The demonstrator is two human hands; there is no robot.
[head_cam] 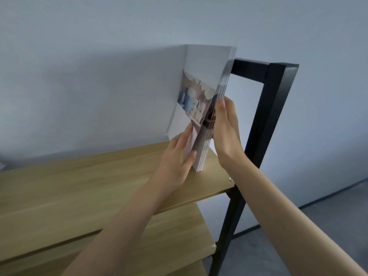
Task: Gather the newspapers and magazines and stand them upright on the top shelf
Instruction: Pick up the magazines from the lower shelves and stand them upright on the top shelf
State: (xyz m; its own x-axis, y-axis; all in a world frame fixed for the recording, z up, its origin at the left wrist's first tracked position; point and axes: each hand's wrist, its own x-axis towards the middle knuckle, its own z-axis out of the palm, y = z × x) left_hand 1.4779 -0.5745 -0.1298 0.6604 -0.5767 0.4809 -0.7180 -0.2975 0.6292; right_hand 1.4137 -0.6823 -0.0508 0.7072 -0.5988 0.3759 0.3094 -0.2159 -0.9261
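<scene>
Printed cover of the magazine stack (201, 100) motion-blurred, picture and text unreadable; number of issues in the stack impossible to count. Lower near corner of the cover hidden behind the left hand (177, 156). Right side of the stack covered by the right hand (225, 130), its fingertips out of sight behind the pages. Top shelf (79, 188) cut off at the left edge. Lower shelves (179, 236) largely hidden by the forearms, cut by the bottom edge. Black frame post (264, 120) partly hidden behind the stack.
</scene>
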